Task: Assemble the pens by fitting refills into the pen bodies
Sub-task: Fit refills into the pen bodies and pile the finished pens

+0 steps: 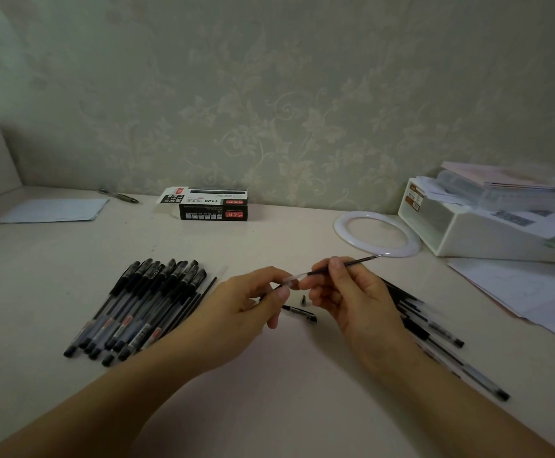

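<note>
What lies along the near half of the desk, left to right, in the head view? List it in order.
Row of capped pens → left hand → loose pen cap → right hand pinching the refill → pile of pen parts → loose papers.

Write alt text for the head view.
Left hand holds a clear pen body while right hand pinches a refill part-way in it. Capped pens lie left, more pens right, on a table.
</note>
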{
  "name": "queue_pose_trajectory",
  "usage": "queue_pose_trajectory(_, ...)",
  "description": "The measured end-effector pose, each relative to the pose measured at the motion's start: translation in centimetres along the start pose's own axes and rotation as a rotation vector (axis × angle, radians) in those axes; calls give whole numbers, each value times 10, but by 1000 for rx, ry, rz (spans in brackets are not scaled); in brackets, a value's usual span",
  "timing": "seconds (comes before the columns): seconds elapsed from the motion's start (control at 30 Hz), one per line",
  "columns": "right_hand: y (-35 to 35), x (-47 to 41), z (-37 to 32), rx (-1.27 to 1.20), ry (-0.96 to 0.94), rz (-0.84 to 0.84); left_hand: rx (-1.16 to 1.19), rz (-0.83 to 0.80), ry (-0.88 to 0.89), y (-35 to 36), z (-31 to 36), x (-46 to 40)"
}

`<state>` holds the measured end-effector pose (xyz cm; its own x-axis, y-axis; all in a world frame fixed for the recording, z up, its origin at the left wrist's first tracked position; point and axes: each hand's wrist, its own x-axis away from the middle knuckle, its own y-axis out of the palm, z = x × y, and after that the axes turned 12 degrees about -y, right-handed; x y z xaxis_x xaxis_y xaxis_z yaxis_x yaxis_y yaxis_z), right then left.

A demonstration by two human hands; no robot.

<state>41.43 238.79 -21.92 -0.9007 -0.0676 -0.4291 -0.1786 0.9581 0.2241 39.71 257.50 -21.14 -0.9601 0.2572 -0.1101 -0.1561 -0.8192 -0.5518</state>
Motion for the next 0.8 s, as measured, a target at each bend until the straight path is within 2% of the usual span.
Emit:
queue_pose_trajectory(0.3, -4, -1, 1, 36, -1, -3, -7, 18, -2, -1, -2, -2)
queue_pose_trajectory(0.47, -1, 3, -2, 418, -132, -232, -36, -20, 30, 4, -2, 1)
queue_pose_trajectory(0.6, 5, 8, -4, 684, -212, -411, 120, 15, 72, 6, 0, 2)
queue_pose_trajectory(0.67, 2, 7, -5, 802, -232, -372, 209, 77, 98, 4, 2, 1)
queue_pose_trajectory(0.8, -9, -1, -4, 841, -271, -123, 231, 195, 112, -2, 2, -2)
